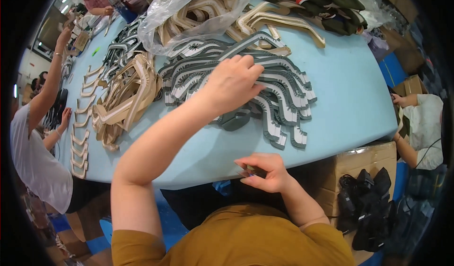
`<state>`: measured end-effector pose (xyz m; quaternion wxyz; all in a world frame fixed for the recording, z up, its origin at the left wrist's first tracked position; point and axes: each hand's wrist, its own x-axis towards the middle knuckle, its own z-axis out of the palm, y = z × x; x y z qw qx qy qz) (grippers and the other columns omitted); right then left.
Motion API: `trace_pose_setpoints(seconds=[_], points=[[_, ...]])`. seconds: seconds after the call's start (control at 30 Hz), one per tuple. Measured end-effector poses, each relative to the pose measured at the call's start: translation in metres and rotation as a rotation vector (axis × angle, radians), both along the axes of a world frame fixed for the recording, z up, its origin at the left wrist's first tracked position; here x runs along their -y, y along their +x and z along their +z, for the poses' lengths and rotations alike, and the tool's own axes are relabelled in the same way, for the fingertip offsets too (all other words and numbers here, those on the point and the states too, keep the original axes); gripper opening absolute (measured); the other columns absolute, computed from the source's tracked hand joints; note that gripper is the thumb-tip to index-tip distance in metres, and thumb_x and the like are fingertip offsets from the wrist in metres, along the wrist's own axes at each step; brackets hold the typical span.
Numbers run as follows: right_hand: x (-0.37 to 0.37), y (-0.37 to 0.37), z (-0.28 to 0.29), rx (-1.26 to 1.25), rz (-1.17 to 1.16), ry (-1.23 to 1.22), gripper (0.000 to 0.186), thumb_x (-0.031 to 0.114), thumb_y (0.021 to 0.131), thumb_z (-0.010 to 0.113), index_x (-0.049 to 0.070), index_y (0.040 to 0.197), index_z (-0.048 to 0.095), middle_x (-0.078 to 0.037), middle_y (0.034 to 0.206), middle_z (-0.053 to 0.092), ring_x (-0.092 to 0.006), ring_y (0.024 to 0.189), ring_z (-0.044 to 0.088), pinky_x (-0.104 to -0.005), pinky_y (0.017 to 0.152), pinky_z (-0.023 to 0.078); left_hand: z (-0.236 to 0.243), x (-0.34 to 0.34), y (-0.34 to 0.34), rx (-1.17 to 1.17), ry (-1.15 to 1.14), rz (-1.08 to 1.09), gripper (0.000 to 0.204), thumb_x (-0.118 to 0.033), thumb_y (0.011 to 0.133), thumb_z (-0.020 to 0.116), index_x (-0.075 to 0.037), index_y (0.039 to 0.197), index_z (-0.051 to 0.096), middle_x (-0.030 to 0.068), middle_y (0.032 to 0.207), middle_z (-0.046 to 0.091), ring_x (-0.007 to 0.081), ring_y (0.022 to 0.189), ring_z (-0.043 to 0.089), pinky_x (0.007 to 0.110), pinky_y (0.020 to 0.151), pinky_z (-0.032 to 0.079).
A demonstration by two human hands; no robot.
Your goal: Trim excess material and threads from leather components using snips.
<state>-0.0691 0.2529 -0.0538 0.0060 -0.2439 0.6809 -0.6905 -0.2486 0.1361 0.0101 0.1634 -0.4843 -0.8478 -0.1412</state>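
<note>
Over a fanned heap of curved dark-green and white fabric strips (279, 100), my left hand (234, 82) reaches out with its fingers curled down and closed. The back of the hand hides whatever its fingertips hold. One angled green strip lies just beyond the knuckles. Nearer my body, just off the table's front edge, my right hand (265, 171) is closed with thumb and forefinger pinching a small thin tool (248, 173) that has a shiny tip and a touch of blue. Its exact kind is too small to tell.
Left of the heap lie tangled beige strips (127, 98). A clear plastic bag (194, 17) of beige strips and dark camouflage pieces (312, 3) sit at the back. Co-workers are at left and right. A cardboard box (366, 159) with black items stands at the right front.
</note>
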Motion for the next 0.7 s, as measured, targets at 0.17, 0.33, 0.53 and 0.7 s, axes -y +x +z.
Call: trace_pose_setpoints(seconds=[0.17, 0.33, 0.53, 0.7], points=[[0.000, 0.006, -0.003, -0.052, -0.010, 0.031, 0.034, 0.008, 0.071, 0.067, 0.001, 0.103, 0.061, -0.007, 0.078, 0.061, -0.0136, 0.060, 0.055, -0.0229, 0.055, 0.043, -0.012, -0.015, 0.004, 0.094, -0.007, 0.194, 0.027, -0.017, 0.069, 0.070, -0.007, 0.090, 0.057, 0.0106, 0.085, 0.051, 0.0288, 0.085, 0.052, 0.036, 0.075, 0.045], [0.001, 0.007, -0.003, -0.064, 0.041, -0.011, 0.032, 0.008, 0.072, 0.067, 0.001, 0.103, 0.061, -0.007, 0.079, 0.061, -0.0139, 0.063, 0.057, -0.0226, 0.056, 0.044, 0.012, -0.011, 0.002, 0.024, 0.143, 0.153, 0.024, -0.011, 0.070, 0.066, -0.005, 0.088, 0.050, 0.0120, 0.086, 0.049, 0.0317, 0.082, 0.053, 0.039, 0.072, 0.045], [0.001, 0.008, -0.008, -0.110, -0.002, 0.062, 0.032, 0.006, 0.073, 0.064, -0.001, 0.104, 0.060, -0.009, 0.086, 0.062, -0.0138, 0.067, 0.058, -0.0225, 0.059, 0.045, 0.037, 0.014, -0.018, 0.237, 0.420, 0.384, 0.033, -0.004, 0.068, 0.054, -0.004, 0.101, 0.051, 0.0213, 0.083, 0.061, 0.0374, 0.083, 0.059, 0.044, 0.073, 0.046], [0.001, 0.018, -0.018, 0.209, -0.001, -0.201, 0.031, 0.010, 0.084, 0.053, -0.003, 0.112, 0.055, -0.007, 0.077, 0.056, -0.0109, 0.062, 0.053, -0.0214, 0.059, 0.043, 0.087, 0.066, 0.029, 0.470, 0.639, 0.406, 0.024, -0.010, 0.069, 0.054, 0.000, 0.090, 0.059, 0.0147, 0.066, 0.058, 0.0230, 0.061, 0.055, 0.034, 0.059, 0.043]])
